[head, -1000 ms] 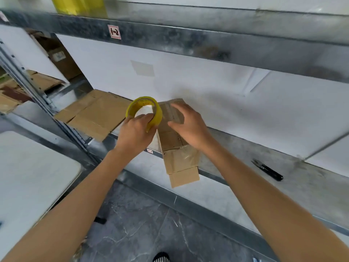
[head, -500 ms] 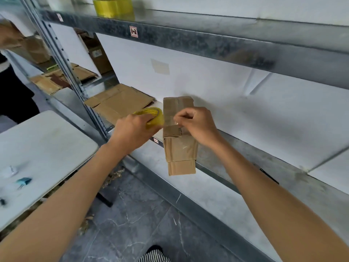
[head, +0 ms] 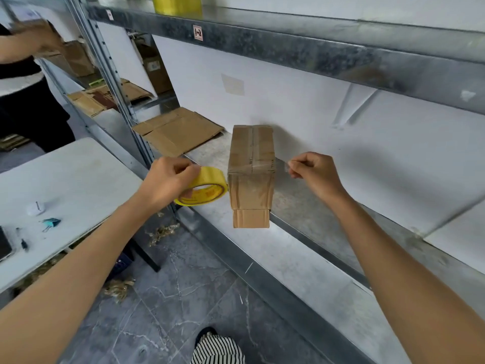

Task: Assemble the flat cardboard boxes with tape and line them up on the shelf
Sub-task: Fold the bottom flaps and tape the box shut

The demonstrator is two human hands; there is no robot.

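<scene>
1 wide-angle head view looks forward and down, close above the left hand point(head: 168, 179) and right hand point(head: 315, 172), grey metal shelf point(head: 380, 232) just beyond.

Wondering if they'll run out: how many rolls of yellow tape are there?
2. One roll is held in the left hand beside the box; the other roll sits on the top shelf, cut off by the picture's edge. Others may be hidden.
</scene>
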